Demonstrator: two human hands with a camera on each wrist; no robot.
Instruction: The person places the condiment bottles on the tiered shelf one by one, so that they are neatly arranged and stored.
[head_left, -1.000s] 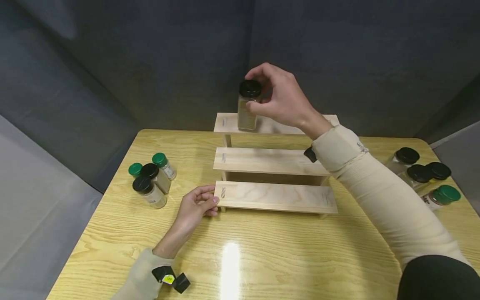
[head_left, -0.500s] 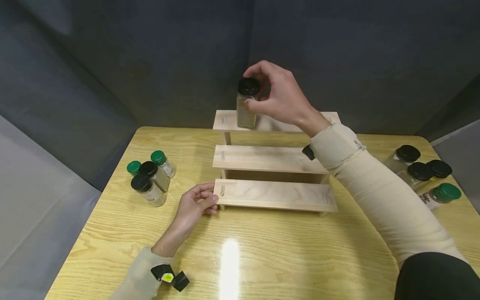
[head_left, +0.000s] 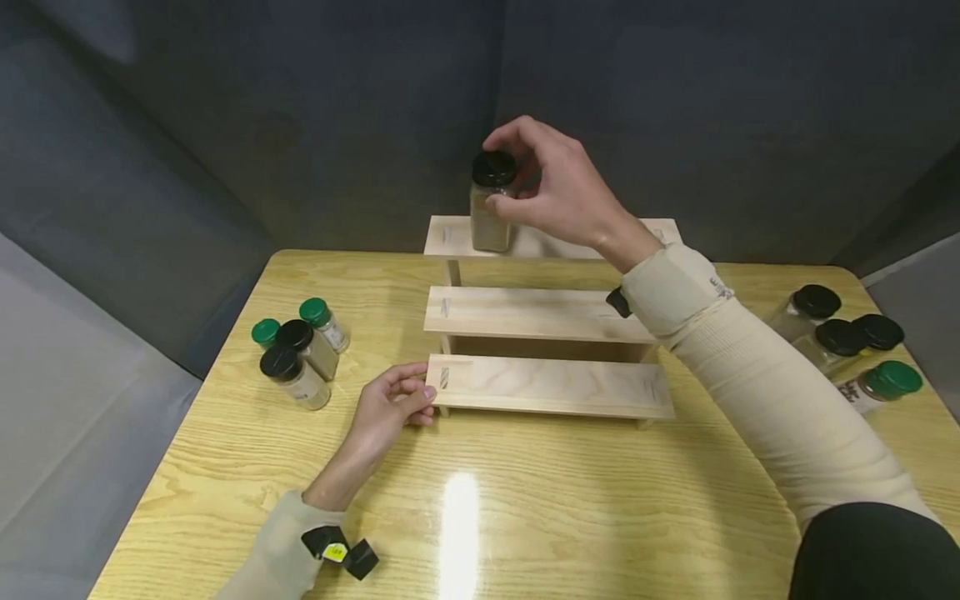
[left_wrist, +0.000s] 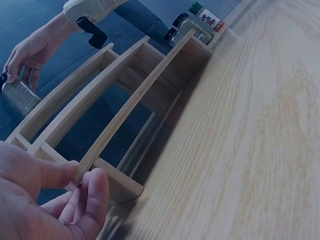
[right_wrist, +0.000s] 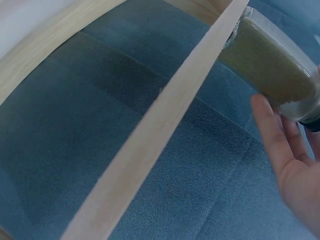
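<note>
A: Grip first – right hand [head_left: 558, 196] has fingers and thumb curled round the black cap of the spice jar [head_left: 491, 204], clasping it from above, upper centre of the head view

B: And the left?

A: left hand [head_left: 390, 404] pinches the left end of the bottom step of the wooden rack [head_left: 547, 387], thumb on top, fingers under; the left wrist view shows it plainly

B: What changed over the last second?

A: Barely anything in the grip. The jar has sunk a touch and slid slightly left against the top shelf [head_left: 551, 237]; its base now looks to sit on or just above the board near the shelf's left end. My read: it's being set down, nearly there, cap not yet released

B: Jar orientation?

A: Long axis vertical, cap up, base down to the shelf, roughly upright. In the right wrist view the glass body [right_wrist: 270, 67] with its tan contents sits at the upper right, just behind the shelf edge; actual contact can't be told

B: Rest of the scene?

A: Four jars [head_left: 296, 354] clustered at left of the table [head_left: 525, 517], green and black caps. More jars [head_left: 851, 346] at the right edge, well apart from the rack
</note>
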